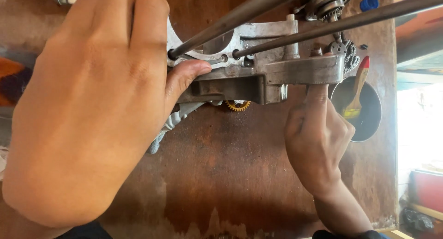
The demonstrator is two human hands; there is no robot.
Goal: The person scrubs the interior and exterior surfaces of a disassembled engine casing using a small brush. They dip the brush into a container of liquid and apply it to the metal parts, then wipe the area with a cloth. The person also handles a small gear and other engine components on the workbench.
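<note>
Currently the left hand (87,105) fills the near left of the head view, back of the hand toward the camera; its fingers (150,22) curl over the far left end of a grey metal casing (258,77) and the thumb presses the casing's near edge, so the hand grips the casing. The right hand (318,137) comes up from the lower right; its fingers (316,98) are folded loosely, with one finger extended upward and its tip touching the underside of the casing's right arm; it encloses nothing that I can see.

Casing sits above a rusty brown desk (230,174), toward the far edge of it; whether it rests on the desk or is held clear cannot be told. Two long metal rods (295,33) run from holes in the casing's left part up to the upper right, out of frame; both are seated in the casing and lie nearly parallel.

Just under the casing's near edge a small brass-coloured gear (238,105) shows, partly hidden; a pale cloth (173,121) pokes out below the left thumb. Right of the casing: a round dark tin (369,114) holding a paintbrush (356,93) with a wooden handle and red tip; a small toothed sprocket (348,52) just above the tin; a bearing-like round part (330,3) at the top; a blue cap (369,2) at the desk's far right corner.
</note>
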